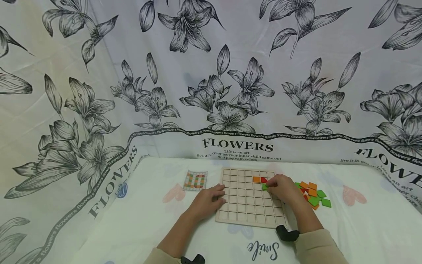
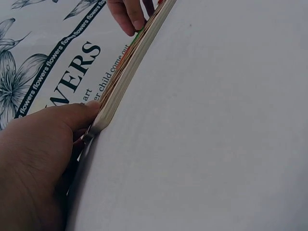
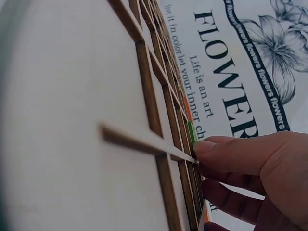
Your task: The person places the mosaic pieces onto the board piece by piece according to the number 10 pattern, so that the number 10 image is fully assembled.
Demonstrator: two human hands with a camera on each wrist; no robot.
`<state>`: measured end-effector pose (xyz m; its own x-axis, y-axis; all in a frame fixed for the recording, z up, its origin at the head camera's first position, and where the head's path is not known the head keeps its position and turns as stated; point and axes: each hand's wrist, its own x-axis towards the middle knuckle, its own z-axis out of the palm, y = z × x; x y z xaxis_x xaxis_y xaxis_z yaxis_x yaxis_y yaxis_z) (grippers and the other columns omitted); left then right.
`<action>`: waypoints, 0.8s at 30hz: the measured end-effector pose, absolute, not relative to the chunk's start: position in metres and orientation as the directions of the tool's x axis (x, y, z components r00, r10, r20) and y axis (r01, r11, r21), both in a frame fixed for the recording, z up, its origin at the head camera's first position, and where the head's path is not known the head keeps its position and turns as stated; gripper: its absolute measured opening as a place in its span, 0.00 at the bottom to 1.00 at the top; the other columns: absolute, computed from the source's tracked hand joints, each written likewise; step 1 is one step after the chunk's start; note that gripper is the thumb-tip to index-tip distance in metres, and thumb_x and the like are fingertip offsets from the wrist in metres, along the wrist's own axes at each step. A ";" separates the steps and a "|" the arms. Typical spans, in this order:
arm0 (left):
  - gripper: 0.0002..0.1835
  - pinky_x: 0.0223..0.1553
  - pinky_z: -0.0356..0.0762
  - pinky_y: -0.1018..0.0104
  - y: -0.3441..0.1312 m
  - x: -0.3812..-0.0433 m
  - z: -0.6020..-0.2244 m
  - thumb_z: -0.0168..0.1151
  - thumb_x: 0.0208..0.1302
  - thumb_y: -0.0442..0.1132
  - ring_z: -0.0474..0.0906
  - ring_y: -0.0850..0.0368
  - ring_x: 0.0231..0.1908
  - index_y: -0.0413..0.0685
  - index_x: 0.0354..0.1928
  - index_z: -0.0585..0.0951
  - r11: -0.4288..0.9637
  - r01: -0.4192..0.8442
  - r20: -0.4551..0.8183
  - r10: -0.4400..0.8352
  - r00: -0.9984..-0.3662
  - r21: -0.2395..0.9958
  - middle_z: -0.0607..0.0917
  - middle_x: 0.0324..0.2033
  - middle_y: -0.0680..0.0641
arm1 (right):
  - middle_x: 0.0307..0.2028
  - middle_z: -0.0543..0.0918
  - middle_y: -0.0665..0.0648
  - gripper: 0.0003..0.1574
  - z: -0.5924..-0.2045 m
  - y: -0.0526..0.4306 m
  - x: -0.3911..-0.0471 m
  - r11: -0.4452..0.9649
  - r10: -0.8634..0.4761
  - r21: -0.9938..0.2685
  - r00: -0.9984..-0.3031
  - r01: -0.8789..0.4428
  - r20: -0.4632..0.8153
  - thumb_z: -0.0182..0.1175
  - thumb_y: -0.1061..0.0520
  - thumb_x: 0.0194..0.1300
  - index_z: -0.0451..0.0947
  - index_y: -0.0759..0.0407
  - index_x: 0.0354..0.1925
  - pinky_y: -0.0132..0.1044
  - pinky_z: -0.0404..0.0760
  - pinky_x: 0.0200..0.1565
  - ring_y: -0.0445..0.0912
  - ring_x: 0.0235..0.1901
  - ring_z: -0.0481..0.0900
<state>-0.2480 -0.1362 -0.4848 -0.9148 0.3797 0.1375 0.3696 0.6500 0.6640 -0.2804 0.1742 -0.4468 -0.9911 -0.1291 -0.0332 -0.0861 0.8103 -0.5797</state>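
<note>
Pinching 1 green tile, right fingers near 1 red, 1 orange; left fingers loose against 1 board

A pale cloth fills the back of my head view, printed with black line-drawn lilies. Below them I can read a wavy dark band and big FLOWERS lettering. In front, I see a white table cover bearing soft pink hearts and the word Smile. The light looks yellowish at my left, cooler toward the middle.
</note>
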 end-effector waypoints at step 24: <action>0.20 0.70 0.65 0.55 -0.136 -0.250 -0.486 0.63 0.67 0.48 0.66 0.59 0.69 0.48 0.57 0.82 0.653 0.376 0.146 0.379 -0.914 0.658 0.75 0.65 0.58 | 0.52 0.82 0.67 0.25 -0.435 0.236 -0.275 0.764 -0.008 -0.643 -0.997 0.046 -0.080 0.61 0.52 0.67 0.78 0.62 0.59 0.54 0.81 0.49 0.57 0.48 0.79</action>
<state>-0.2499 -0.1362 -0.4861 -0.9139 0.3787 0.1461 0.3757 0.6529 0.6577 -0.2754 0.2358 -0.4354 -0.9968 -0.0077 -0.0797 0.0456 0.7642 -0.6433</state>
